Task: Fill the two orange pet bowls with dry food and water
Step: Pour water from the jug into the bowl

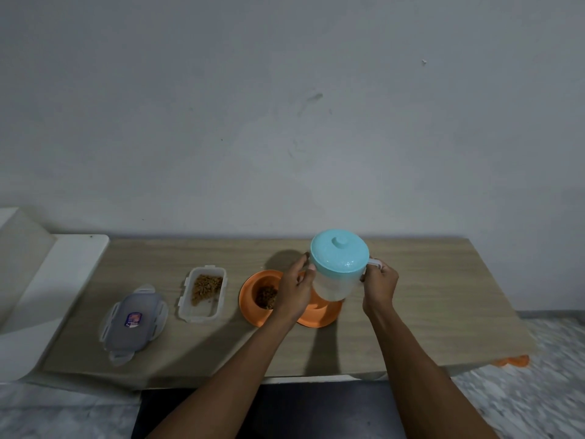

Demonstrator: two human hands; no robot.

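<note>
Both forearms reached up from the frame's bottom edge. The right hand (pixel 380 285) had its grip clamped on the handle (pixel 375 263) of the upright teal-lidded jug (pixel 335 280), and the left hand (pixel 296 289) curled round its side. Directly beneath, right of centre, sat the second orange bowl (pixel 319 316), beside the kibble bowl (pixel 253 293).

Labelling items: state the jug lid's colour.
The jug lid is plain light turquoise, seen in the head view.
</note>
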